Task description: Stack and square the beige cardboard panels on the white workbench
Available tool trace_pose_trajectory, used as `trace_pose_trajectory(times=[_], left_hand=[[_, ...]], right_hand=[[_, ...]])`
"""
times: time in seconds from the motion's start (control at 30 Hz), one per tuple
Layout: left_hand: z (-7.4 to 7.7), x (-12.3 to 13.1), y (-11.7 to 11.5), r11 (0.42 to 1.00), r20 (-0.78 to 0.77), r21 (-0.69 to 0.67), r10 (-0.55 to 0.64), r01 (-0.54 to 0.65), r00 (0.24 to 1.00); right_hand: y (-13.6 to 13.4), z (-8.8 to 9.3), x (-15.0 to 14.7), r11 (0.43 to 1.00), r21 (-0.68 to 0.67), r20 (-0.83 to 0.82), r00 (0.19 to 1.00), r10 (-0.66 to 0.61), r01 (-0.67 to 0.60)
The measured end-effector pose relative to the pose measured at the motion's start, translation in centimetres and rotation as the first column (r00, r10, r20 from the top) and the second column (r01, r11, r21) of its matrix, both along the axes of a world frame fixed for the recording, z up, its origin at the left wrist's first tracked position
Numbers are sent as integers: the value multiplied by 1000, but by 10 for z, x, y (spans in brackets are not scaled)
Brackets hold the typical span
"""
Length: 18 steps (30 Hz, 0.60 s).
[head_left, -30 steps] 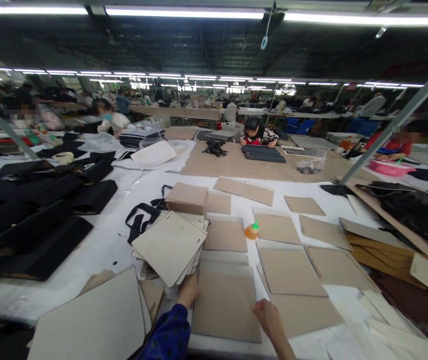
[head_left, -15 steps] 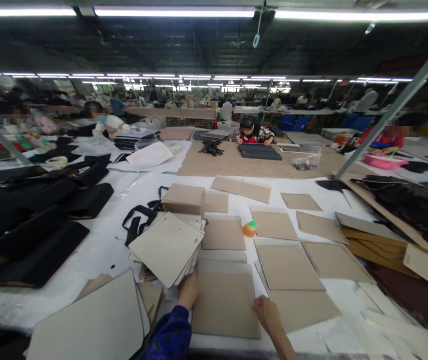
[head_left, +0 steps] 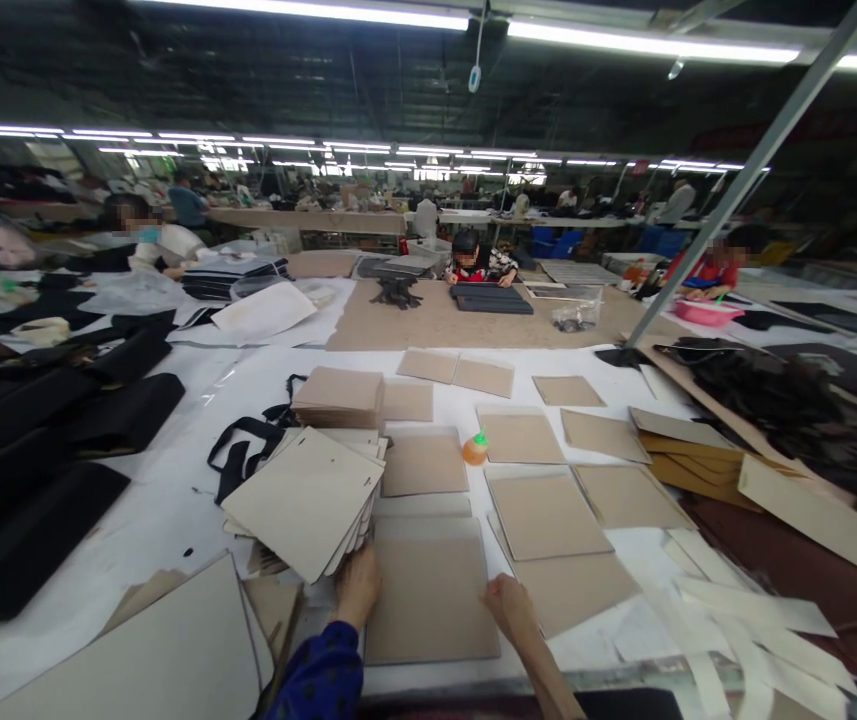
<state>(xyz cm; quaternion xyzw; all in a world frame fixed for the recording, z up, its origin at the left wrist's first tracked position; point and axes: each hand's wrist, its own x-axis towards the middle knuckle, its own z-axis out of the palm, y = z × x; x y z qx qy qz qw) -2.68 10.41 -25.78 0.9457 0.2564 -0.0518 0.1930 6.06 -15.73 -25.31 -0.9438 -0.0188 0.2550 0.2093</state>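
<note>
A tan cardboard panel (head_left: 428, 600) lies flat on the white table right in front of me. At its left edge is my left hand (head_left: 358, 585), in a blue dotted sleeve, with fingers closed and partly hidden close by a pile of pale boards (head_left: 308, 500). My right hand (head_left: 510, 606) has its fingers curled in a pinch at the panel's right edge. Just beyond the panel are another tan panel (head_left: 425, 463) and a small orange squeeze bottle (head_left: 474, 450) with a green tip.
More tan panels (head_left: 548, 513) lie in rows to the right. A neat stack of panels (head_left: 338, 392) and black straps (head_left: 237, 450) are on the left, beyond large grey boards (head_left: 150, 640). Black fabric pieces (head_left: 45, 520) cover the far left. A slanted metal pole (head_left: 743, 190) rises at right. Co-workers sit across.
The view has turned slightly to the right, so everything shifts left in the picture. Both hands stay at the same panel's edges, with little movement.
</note>
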Motion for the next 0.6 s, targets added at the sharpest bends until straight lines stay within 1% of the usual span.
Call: trace_pose_trajectory(times=[0.03, 0.13, 0.23, 0.37, 0.53, 0.6], left_hand=[[2, 1, -7, 1000, -15, 7, -3, 4, 1000], [8, 4, -22, 997, -31, -15, -83, 82, 996], [14, 4, -24, 988, -39, -69, -137, 135, 990], [17, 1, -20, 981, -66, -140, -147, 137, 987], [18, 1, -36, 985, -97, -147, -109, 94, 989], [17, 2, -38, 985, -109, -154, -92, 75, 990]], right_hand=[[0, 1, 0, 1000, -4, 0, 1000, 4, -4], [3, 4, -1, 999, -35, -4, 1000, 16, -17], [7, 9, -1, 996, -83, -22, 999, 27, -29], [12, 17, 1, 989, -142, -60, 998, 34, -43], [15, 27, 2, 981, -185, -81, 996, 44, -59], [16, 29, 3, 980, -191, -86, 995, 47, -63]])
